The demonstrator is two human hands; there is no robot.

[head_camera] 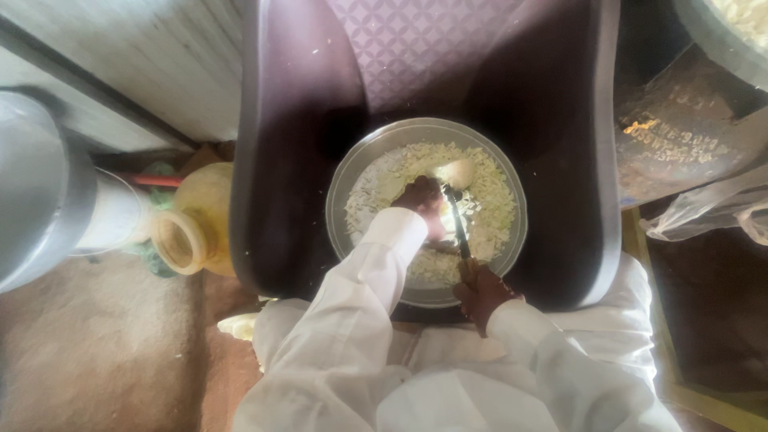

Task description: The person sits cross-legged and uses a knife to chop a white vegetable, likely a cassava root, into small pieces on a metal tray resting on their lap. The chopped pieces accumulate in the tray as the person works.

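A round metal plate (344,188) full of pale chopped vegetable pieces (496,212) rests on the seat of a dark plastic chair (280,160). My left hand (422,200) holds down a pale chunk of vegetable (454,172) near the plate's middle. My right hand (480,292) grips the handle of a knife (458,224) at the plate's near rim. The blade points away from me, its tip against the chunk. Both arms wear white sleeves.
A yellow plastic jug (196,228) lies on the floor left of the chair. A grey drum (36,192) stands at far left. On the right are a clear plastic bag (704,212) and a dark sack (688,128).
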